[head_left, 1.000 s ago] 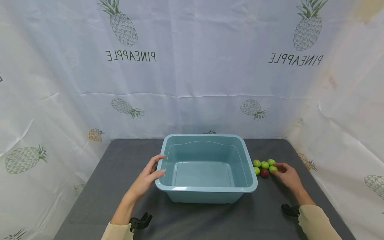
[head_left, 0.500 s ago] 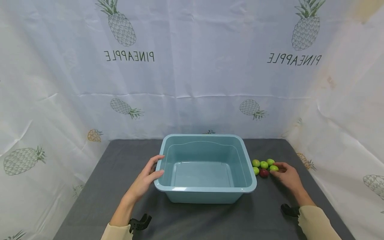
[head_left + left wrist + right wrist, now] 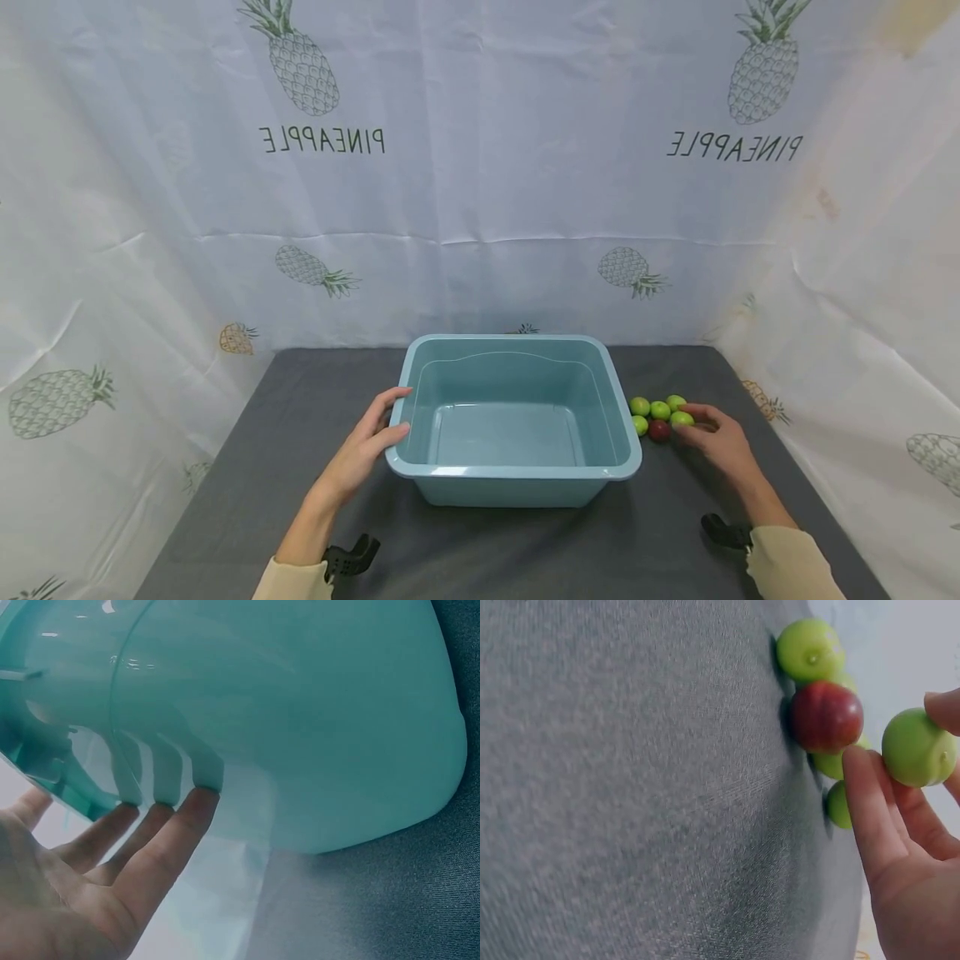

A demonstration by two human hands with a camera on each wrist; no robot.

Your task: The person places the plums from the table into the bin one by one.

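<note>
In the middle of the head view stands a light-blue plastic tub (image 3: 517, 472) with nothing inside. My left hand (image 3: 360, 450) holds its left rim; in the left wrist view, several fingertips (image 3: 202, 801) press against the outer wall below the rim. Right of the tub, my right hand (image 3: 722, 443) grips a green plum (image 3: 915, 750) between thumb and fingers. In the right wrist view this plum looks raised off the cloth. Beside it lie a dark red plum (image 3: 659, 430) and several other green plums (image 3: 640, 407), partly hidden behind one another in the right wrist view.
A dark grey cloth (image 3: 315, 375) covers the table. White curtains (image 3: 495, 183) with pineapple prints enclose its back and sides. Black wrist mounts (image 3: 351, 555) sit on both wrists. The loose plums lie close against the tub's right side.
The right hand keeps its grip on the green plum, which shifts only slightly. The left hand stays on the tub's rim, and the tub stays put.
</note>
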